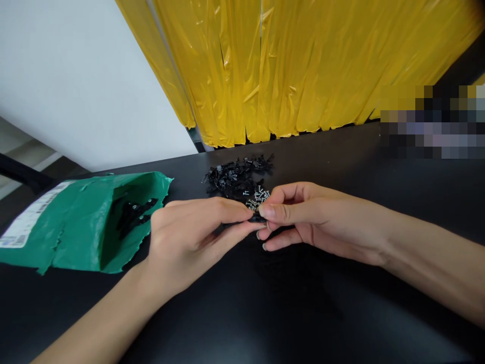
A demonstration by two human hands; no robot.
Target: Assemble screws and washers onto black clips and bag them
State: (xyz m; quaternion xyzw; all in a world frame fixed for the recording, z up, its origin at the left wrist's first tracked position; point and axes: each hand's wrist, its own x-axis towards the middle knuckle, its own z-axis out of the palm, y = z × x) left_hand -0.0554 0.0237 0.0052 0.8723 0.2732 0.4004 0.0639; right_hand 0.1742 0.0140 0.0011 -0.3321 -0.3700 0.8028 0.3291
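Observation:
My left hand [189, 230] and my right hand [303, 215] meet above the black table, both closed in a pinch on one small black part [258, 217]. Its exact kind is hidden by my fingertips. Just behind my fingers lies a little pile of silvery screws [260, 193], partly covered by my hands. Beyond that, a heap of small black plastic pieces [235, 174] spreads over the table.
At the left lies a torn-open green bag [83, 222] with a white label, its mouth facing my left hand and black pieces [136, 215] inside. The black table [242, 313] reaches back to a white panel [94, 76] and yellow plastic strips [284, 71]. A pixelated patch covers the right.

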